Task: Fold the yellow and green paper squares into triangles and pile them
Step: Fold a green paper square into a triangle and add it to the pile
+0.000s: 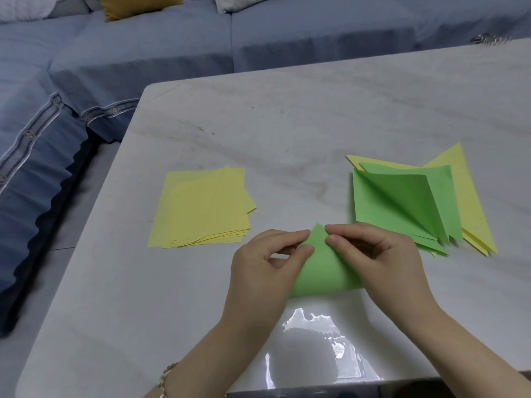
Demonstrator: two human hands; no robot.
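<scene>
Both hands pinch 1 green paper square [323, 271], bent over but uncreased, at its 12 o'clock tip: left hand [267, 265] and right hand [379, 254] meet there, equally near. Its soft fold runs 9 to 3 o'clock. The green and yellow pile of folded triangles [416, 202] lies at 2 o'clock, nearer the right hand.

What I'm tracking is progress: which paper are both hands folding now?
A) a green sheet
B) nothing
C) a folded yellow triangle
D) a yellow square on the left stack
A: the left hand and right hand pinch the green sheet at its top corner; the yellow stack lies untouched.
</scene>
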